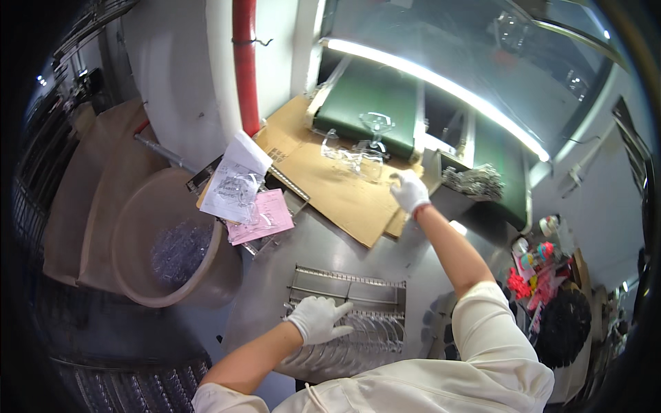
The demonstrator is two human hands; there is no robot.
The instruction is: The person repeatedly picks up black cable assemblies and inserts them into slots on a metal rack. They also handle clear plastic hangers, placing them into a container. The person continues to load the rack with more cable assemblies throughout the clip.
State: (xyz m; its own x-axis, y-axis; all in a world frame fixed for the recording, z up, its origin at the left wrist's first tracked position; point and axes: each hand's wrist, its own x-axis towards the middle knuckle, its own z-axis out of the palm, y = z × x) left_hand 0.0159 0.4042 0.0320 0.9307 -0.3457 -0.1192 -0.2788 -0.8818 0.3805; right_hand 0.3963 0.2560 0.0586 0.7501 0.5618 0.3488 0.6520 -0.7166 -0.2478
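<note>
White-gloved left hand (317,319), nearest the camera, rests open with fingers spread on a row of clear plastic parts (358,337) standing in a metal rack (348,279) on the steel bench (330,241). Beyond, a cardboard sheet (337,186) carries clear moulded pieces (354,157) below the green conveyor belt (372,96). The gloved right hand (410,191), fingers curled, reaches over the cardboard's right edge; whether it grips anything cannot be told.

White printed sheet (236,180) overlapping pink slip (265,215), left of cardboard (337,186).
</note>
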